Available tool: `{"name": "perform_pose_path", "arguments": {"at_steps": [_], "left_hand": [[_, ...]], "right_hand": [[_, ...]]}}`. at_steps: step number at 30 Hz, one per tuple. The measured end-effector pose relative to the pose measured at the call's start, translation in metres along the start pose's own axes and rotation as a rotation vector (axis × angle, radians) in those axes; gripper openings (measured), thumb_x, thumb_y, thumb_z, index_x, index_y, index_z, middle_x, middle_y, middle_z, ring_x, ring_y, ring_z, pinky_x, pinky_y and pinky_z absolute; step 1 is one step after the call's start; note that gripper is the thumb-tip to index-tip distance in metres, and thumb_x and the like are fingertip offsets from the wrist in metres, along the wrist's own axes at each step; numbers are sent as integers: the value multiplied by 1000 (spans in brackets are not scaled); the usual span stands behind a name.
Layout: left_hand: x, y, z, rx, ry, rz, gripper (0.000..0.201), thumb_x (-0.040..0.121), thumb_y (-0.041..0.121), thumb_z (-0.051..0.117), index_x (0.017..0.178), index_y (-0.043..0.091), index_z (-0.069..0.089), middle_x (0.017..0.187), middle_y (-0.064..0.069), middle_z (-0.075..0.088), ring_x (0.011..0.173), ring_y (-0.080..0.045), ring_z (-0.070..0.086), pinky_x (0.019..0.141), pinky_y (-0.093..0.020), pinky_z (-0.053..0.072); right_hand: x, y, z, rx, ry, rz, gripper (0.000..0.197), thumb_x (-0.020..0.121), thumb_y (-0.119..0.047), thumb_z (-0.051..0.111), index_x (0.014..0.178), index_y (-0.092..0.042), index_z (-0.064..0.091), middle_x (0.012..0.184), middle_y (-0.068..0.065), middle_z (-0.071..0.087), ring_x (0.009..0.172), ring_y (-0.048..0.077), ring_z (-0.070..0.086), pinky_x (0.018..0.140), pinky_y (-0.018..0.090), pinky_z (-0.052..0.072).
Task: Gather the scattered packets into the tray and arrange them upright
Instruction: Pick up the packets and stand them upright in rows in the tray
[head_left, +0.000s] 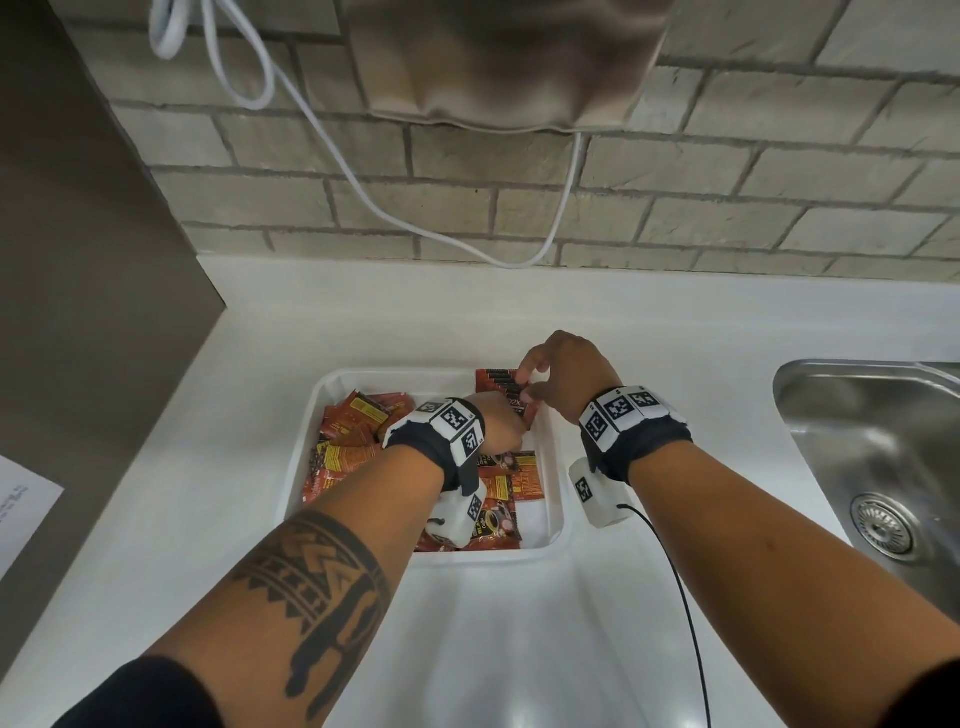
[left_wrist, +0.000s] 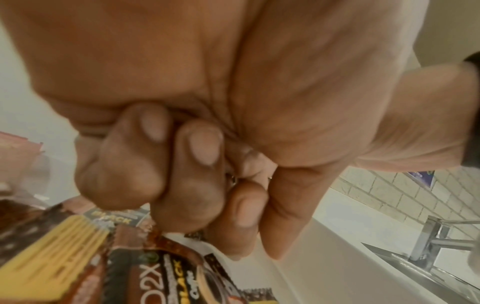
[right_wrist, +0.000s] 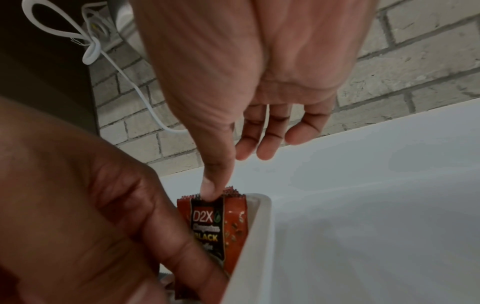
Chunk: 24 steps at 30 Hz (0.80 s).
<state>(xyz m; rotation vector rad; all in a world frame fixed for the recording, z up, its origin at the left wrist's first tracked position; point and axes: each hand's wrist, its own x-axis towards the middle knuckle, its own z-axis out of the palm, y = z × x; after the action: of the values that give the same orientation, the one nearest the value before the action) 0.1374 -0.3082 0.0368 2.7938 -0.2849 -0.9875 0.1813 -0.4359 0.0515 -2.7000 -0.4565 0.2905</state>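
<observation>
A white tray (head_left: 310, 431) sits on the white counter with several red and orange packets (head_left: 358, 434) lying loose inside it. A small stack of packets (head_left: 497, 385) stands upright in the tray's far right corner. My right hand (head_left: 558, 374) pinches the top of this stack (right_wrist: 221, 224), thumb (right_wrist: 210, 185) on its front, the other fingers spread behind. My left hand (head_left: 501, 426) holds the stack lower down, one digit pressed along its front face (right_wrist: 179, 242). In the left wrist view my left hand's fingers (left_wrist: 187, 164) are curled above loose packets (left_wrist: 155, 277).
A steel sink (head_left: 872, 447) with a tap (left_wrist: 428, 236) lies right of the tray. A white cable (head_left: 363, 176) hangs on the brick wall behind. A sheet of paper (head_left: 21, 509) lies at the far left. A black wire (head_left: 680, 597) trails from my right wrist.
</observation>
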Motion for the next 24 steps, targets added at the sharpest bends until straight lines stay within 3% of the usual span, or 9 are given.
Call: {"name": "perform_pose_path", "arguments": {"at_steps": [2, 5, 6, 9, 13, 14, 16, 19, 24], "left_hand": [[3, -2, 2, -41, 39, -5, 42, 106, 24, 41, 144, 10, 52, 142, -11, 54, 110, -18, 49, 106, -34, 41], [6, -5, 8, -179, 169, -35, 40, 103, 30, 46, 133, 8, 60, 112, -3, 59, 99, -16, 51, 97, -33, 45], [8, -6, 9, -198, 188, -38, 40, 103, 31, 47, 131, 9, 62, 109, -3, 59, 98, -16, 52, 97, -34, 46], [8, -10, 8, -149, 102, -57, 36, 101, 27, 49, 131, 12, 64, 120, -3, 63, 108, -17, 57, 101, -33, 47], [4, -21, 7, -102, 135, -85, 34, 98, 26, 56, 126, 11, 67, 130, -6, 64, 116, -23, 62, 101, -36, 51], [2, -24, 8, -80, 150, -91, 34, 96, 27, 60, 125, 11, 67, 128, -5, 65, 115, -22, 62, 99, -37, 53], [-2, -31, 10, -37, 174, -108, 34, 93, 27, 66, 123, 12, 68, 122, -4, 67, 107, -22, 65, 92, -36, 56], [-7, -32, 12, 16, 181, -146, 31, 89, 20, 69, 118, 10, 69, 108, -5, 69, 90, -21, 64, 74, -32, 54], [-12, -23, 16, 58, 149, -185, 25, 86, 18, 74, 108, 8, 69, 84, -3, 60, 79, -22, 61, 66, -31, 50]], "right_hand": [[-2, -1, -2, -1, 3, -8, 11, 80, -25, 79, 90, -29, 74, 104, -4, 54, 101, 17, 58, 93, 42, 51], [-5, -2, -3, -1, 16, -21, 12, 81, -24, 78, 90, -30, 74, 105, -4, 55, 101, 17, 58, 93, 41, 51], [-6, -3, -3, 3, 17, -26, 11, 81, -24, 78, 90, -30, 74, 105, -3, 55, 101, 17, 58, 93, 41, 51], [-10, -4, -4, 10, 33, -32, 9, 85, -22, 73, 90, -30, 74, 105, -3, 56, 100, 17, 58, 91, 38, 51], [-26, -10, -12, 97, 87, -44, 18, 92, -14, 60, 91, -24, 75, 97, -7, 61, 88, 11, 58, 71, 17, 46], [-31, -14, -12, 91, 37, -32, 22, 93, -12, 56, 90, -24, 75, 96, -8, 65, 88, 11, 61, 72, 17, 48], [-36, -23, -5, -42, -144, 1, 23, 95, -16, 53, 89, -21, 75, 99, -5, 71, 90, 15, 66, 84, 27, 54], [-41, -33, 18, -255, -416, 17, 23, 94, -30, 64, 106, -13, 74, 105, 1, 72, 95, 17, 66, 91, 34, 54], [-40, -37, 35, -345, -451, -47, 24, 96, -24, 60, 105, -5, 72, 86, 4, 63, 81, 19, 59, 74, 28, 47]]}}
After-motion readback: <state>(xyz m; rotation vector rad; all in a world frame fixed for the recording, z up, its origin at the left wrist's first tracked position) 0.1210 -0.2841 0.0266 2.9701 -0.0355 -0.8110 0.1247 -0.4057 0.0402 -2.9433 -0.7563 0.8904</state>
